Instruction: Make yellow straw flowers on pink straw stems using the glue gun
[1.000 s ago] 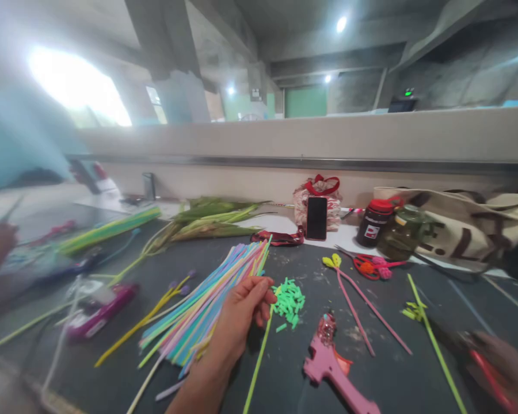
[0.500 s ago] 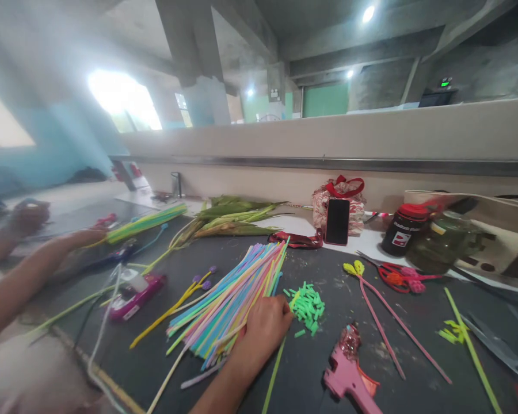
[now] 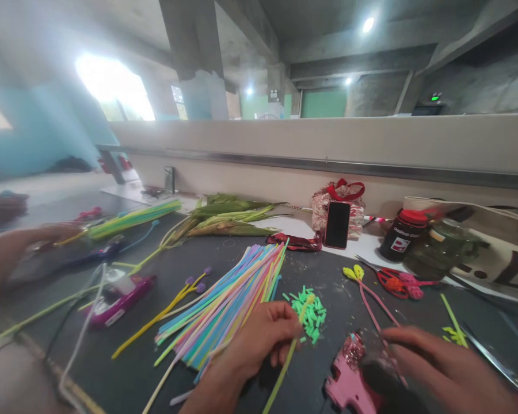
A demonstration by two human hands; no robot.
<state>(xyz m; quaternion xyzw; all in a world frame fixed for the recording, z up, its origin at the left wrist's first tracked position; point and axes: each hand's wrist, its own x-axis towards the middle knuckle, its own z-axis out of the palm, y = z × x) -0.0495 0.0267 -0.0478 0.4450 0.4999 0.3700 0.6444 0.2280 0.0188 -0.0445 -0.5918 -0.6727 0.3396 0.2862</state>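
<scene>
My left hand (image 3: pixel 270 336) pinches a yellow-green pipe cleaner (image 3: pixel 282 376), whose yellow tip rises over a heap of short green cut pieces (image 3: pixel 313 316). Under and beside that wrist lies a thick bundle of pastel pipe cleaners (image 3: pixel 224 305). My right hand (image 3: pixel 431 356), blurred by motion, has its fingers stretched out just right of a pink glue gun (image 3: pixel 349 374), across the lower ends of a pink stem with yellow loops (image 3: pixel 369 290). I see nothing held in it. A dark smear hides the glue gun's handle.
At the back stand a phone (image 3: pixel 337 224), a patterned bag (image 3: pixel 323 210), a dark red-lidded jar (image 3: pixel 403 236) and a clear jug (image 3: pixel 440 250). Scissors (image 3: pixel 496 351) lie at right. Corn husks (image 3: pixel 228 218) lie behind; a purple device (image 3: pixel 121 299) and a co-worker's hands (image 3: pixel 47 236) are left.
My right hand has come into view from the lower right, beside the glue gun. My left hand has lifted off the bundle's edge slightly rightward, raising the yellow-green pipe cleaner.
</scene>
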